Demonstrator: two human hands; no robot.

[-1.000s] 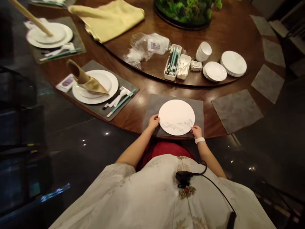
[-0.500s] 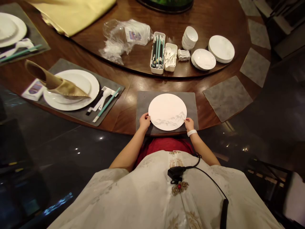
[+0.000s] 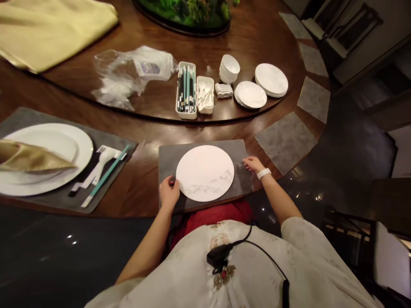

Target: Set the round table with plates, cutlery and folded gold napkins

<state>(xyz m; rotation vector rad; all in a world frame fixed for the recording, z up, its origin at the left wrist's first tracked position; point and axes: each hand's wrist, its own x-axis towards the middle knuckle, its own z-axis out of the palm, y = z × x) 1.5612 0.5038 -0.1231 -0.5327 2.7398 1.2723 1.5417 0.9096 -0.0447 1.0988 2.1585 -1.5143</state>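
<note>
A white round plate (image 3: 205, 171) with a grey mountain pattern along its near side lies on a grey placemat (image 3: 167, 156) at the table's front edge. My left hand (image 3: 169, 193) is closed at the plate's left rim, fingers curled and thumb against the edge. To the right of the plate, and apart from it, my right hand (image 3: 253, 164) hangs over the placemat's right side with fingers loosely apart; nothing shows in it.
On the raised round top stand a chopstick box (image 3: 186, 112), a spoon box (image 3: 210, 85), small rests (image 3: 224, 90), stacked bowls (image 3: 230, 67) and stacked plates (image 3: 251, 94). A set place with a large plate (image 3: 85, 143) is at left. Another placemat (image 3: 285, 141) lies right.
My right hand has let go of the plate's right rim and moved away to the right. My left hand stays at the left rim. The view has shifted.
</note>
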